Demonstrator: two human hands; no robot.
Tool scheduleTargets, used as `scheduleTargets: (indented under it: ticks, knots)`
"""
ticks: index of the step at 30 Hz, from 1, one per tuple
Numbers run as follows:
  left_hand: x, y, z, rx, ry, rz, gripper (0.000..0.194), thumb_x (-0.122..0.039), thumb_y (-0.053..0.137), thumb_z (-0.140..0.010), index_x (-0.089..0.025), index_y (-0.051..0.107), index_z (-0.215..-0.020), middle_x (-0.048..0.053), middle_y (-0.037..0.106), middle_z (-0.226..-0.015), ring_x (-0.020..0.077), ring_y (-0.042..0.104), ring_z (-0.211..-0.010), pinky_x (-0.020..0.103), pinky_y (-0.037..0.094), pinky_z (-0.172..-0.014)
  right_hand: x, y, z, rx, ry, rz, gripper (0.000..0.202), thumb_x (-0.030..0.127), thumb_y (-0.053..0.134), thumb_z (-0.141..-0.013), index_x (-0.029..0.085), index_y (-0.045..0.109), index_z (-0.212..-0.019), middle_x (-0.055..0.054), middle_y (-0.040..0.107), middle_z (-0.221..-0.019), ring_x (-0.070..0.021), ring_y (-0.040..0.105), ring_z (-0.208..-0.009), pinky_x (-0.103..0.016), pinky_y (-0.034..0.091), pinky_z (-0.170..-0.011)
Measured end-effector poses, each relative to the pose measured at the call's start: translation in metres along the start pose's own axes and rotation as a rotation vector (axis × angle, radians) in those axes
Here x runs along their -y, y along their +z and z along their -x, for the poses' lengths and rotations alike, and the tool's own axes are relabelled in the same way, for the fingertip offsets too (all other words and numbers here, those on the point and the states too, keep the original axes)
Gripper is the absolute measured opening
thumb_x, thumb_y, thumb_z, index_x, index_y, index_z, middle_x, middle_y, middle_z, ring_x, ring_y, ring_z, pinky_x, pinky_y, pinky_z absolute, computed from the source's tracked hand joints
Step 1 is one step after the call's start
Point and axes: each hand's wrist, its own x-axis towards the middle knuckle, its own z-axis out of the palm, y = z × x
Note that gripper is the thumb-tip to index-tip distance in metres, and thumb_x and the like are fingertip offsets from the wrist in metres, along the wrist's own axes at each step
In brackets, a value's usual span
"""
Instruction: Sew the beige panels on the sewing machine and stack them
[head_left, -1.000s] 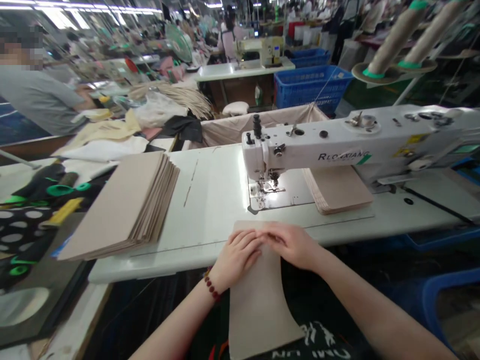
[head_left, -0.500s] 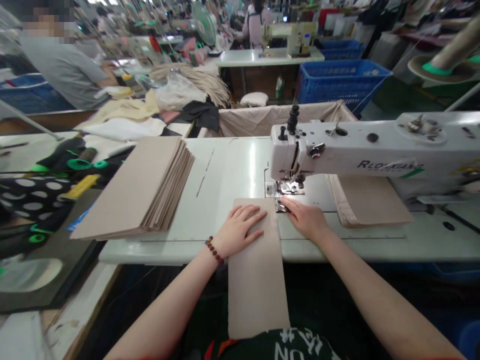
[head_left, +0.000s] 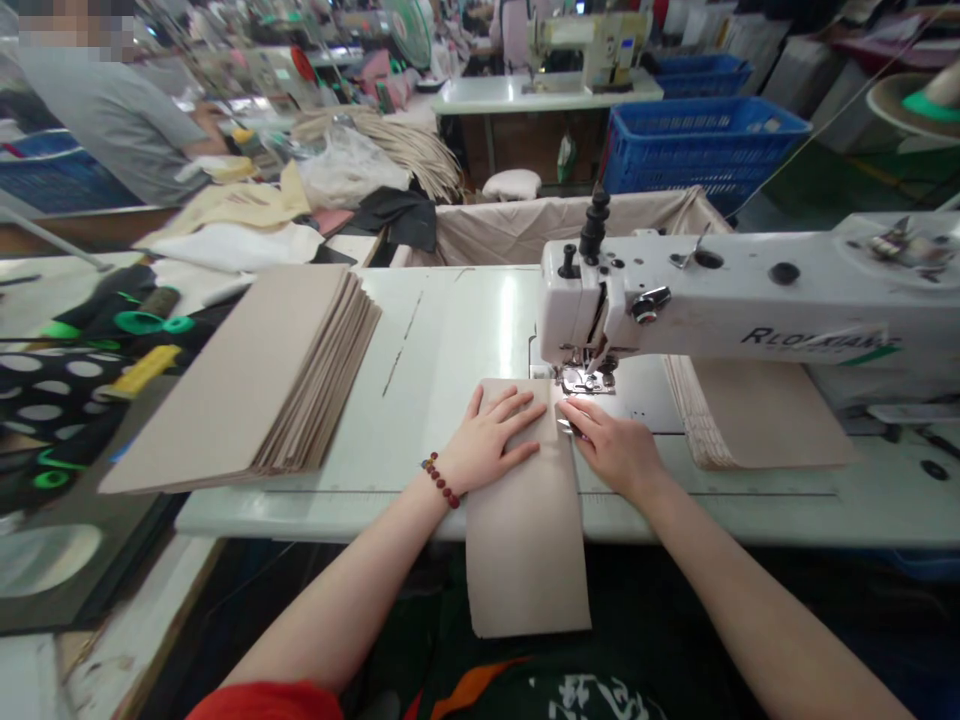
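A long beige panel (head_left: 525, 560) lies partly on the pale sewing table (head_left: 442, 350) and hangs over its front edge. My left hand (head_left: 495, 440) rests flat on the panel's upper part, fingers spread. At the panel's right edge, just in front of the presser foot (head_left: 587, 380) of the white sewing machine (head_left: 675, 290), is my right hand (head_left: 611, 445). Its fingers are closed round a small metal tool (head_left: 568, 428), whose tip sticks out to the left. The panel's far edge is close to the foot.
A thick stack of beige panels (head_left: 225, 370) stands on the left. More panels (head_left: 772, 415) lie under the machine arm. Spools and a yellow tool (head_left: 146, 370) are at far left. Behind are a cloth-lined bin (head_left: 510, 235), a blue crate (head_left: 697, 150) and a seated person (head_left: 112, 120).
The panel has moved forward toward the presser foot, with my left hand flat on it. My right hand has shifted slightly, and the metal tool's tip now shows. The camera view has shifted a little.
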Motion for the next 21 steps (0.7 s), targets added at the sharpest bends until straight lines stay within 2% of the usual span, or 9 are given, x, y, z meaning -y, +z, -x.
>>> scheduleTargets:
  ticks: [15, 21]
  knots:
    - [0.0009, 0.0005, -0.0019, -0.013, -0.01, 0.027, 0.052, -0.048, 0.047, -0.098, -0.037, 0.038, -0.149, 0.001, 0.039, -0.154, 0.0269, 0.027, -0.146, 0.054, -0.004, -0.121, -0.0005, 0.0016, -0.0018, 0.005, 0.005, 0.011, 0.052, 0.027, 0.041, -0.096, 0.031, 0.042, -0.147, -0.001, 0.046, -0.15, -0.0227, 0.065, -0.106, -0.033, 0.055, -0.07]
    - [0.0028, 0.0014, -0.0008, -0.019, -0.047, 0.058, 0.048, -0.046, 0.044, -0.1, -0.038, 0.04, -0.147, 0.0, 0.037, -0.155, 0.0278, 0.026, -0.146, 0.06, -0.01, -0.117, -0.0005, 0.0029, -0.0026, -0.003, 0.007, 0.03, 0.052, 0.027, 0.043, -0.096, 0.032, 0.04, -0.148, 0.001, 0.047, -0.15, -0.0213, 0.065, -0.107, -0.03, 0.053, -0.07]
